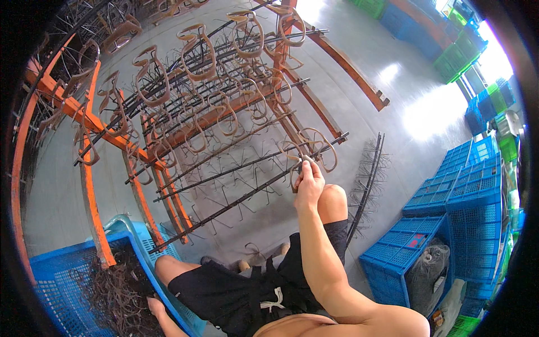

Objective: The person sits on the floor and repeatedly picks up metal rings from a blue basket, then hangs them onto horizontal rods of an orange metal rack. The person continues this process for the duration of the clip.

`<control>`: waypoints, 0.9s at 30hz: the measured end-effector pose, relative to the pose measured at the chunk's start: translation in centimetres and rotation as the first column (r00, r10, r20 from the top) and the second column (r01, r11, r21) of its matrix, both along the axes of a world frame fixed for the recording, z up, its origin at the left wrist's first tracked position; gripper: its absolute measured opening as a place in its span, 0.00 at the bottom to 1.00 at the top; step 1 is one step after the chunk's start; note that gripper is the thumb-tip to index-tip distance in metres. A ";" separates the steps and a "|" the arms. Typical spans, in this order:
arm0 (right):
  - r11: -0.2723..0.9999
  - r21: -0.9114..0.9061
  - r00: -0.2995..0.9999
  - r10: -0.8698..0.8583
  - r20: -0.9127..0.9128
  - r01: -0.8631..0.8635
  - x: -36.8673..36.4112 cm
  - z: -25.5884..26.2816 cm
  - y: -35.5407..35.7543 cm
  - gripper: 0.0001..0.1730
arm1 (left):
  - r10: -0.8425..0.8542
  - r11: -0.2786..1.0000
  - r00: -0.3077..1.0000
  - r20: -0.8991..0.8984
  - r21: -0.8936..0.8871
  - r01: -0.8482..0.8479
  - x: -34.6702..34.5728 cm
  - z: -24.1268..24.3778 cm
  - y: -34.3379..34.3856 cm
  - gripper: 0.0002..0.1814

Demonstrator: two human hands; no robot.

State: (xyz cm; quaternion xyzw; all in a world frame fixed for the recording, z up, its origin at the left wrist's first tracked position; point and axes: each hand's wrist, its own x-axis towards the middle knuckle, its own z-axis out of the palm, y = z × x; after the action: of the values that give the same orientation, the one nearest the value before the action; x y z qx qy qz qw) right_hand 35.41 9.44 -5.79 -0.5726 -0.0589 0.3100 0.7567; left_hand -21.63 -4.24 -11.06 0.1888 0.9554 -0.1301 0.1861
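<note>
My right hand (309, 181) is raised at the right end of the lowest hooked metal rod (252, 190), its fingers closed on a brown curved frame-like piece (293, 179). Another such piece (328, 156) hangs just beyond it. Many similar looped pieces (196, 50) hang from the wire hooks of the rods above, which rest across an orange metal rack (202, 118). My left hand (156, 306) is at the blue plastic basket (145, 261) at lower left, beside a heap of dark brown pieces (122, 295); its fingers are mostly hidden.
Orange rack arms (349, 67) jut out at upper right. A loose hooked rod (368, 185) leans or lies right of my knee. Blue plastic crates (404, 248) are stacked at right, one with a plastic-wrapped bundle (429, 269). One brown piece (255, 251) lies near my feet.
</note>
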 end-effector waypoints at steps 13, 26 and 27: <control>0.987 0.070 0.978 0.156 -0.140 -0.147 0.7 0.6 -0.1 0.07 | 0.187 0.892 0.979 0.085 0.404 -0.205 -2.1 -1.6 -1.5 0.30; 0.917 -0.103 0.895 0.399 0.202 -0.385 -2.0 0.2 0.5 0.17 | 0.114 0.738 0.929 0.352 0.596 -0.316 -16.7 -12.0 -11.1 0.22; 0.917 -0.148 0.881 0.397 0.258 -0.370 -1.5 0.0 0.1 0.17 | 0.203 0.604 0.831 0.518 0.602 -0.523 -13.6 -12.6 -9.7 0.22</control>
State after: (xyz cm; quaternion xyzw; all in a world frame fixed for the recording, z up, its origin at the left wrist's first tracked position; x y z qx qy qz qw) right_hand 33.94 9.54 -5.76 -0.6229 -0.2641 0.3710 0.6360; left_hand -35.23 -13.95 -23.61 0.0656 0.8859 0.3395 0.3093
